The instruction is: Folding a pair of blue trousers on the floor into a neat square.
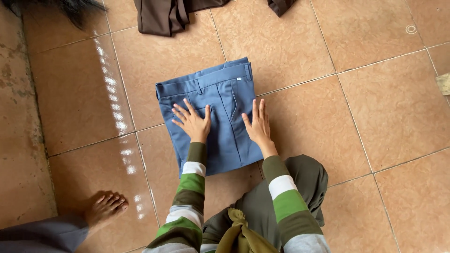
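A folded pair of blue trousers (225, 93) lies flat on the tiled floor (356, 117), waistband at the far end. My left hand (193, 122) rests palm down on the left half of the trousers, fingers spread. My right hand (257, 126) presses flat on the right edge of the trousers, fingers together and partly over the tile. Both sleeves are striped green, white and olive. Neither hand grips the cloth.
A brown garment (164, 16) lies on the floor at the far edge, with another dark piece (280, 5) to its right. Another person's bare foot (105, 208) stands at the lower left. My knee in olive trousers (304, 180) is below the blue trousers.
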